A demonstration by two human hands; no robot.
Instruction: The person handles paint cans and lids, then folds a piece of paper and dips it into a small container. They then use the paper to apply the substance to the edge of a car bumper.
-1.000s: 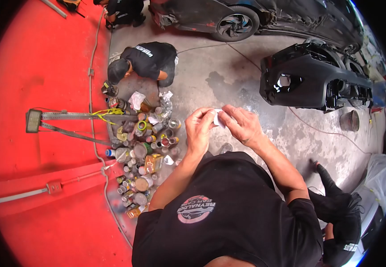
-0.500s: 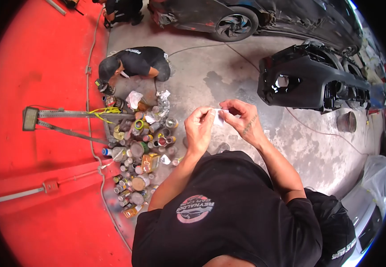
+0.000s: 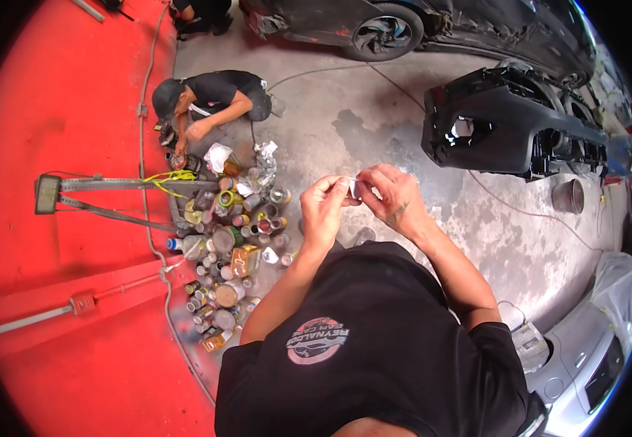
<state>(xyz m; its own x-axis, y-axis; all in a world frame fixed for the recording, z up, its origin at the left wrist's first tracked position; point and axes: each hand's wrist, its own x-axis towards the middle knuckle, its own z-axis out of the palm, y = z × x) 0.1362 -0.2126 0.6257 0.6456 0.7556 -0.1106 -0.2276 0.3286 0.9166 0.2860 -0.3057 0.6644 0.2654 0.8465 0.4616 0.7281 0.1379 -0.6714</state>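
Between both hands' fingertips, white slip (image 3: 355,188) pinched

Thin white paper scrap (image 3: 354,188), matt; glossy black plastic bumper (image 3: 509,131); rough, stained concrete floor (image 3: 374,131); dull metal cans (image 3: 232,240).

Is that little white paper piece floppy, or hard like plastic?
Probably floppy: the small white paper piece looks thin and bent between the left hand and right hand. Likely very light, since fingertips alone pinch it. It might tear easily.
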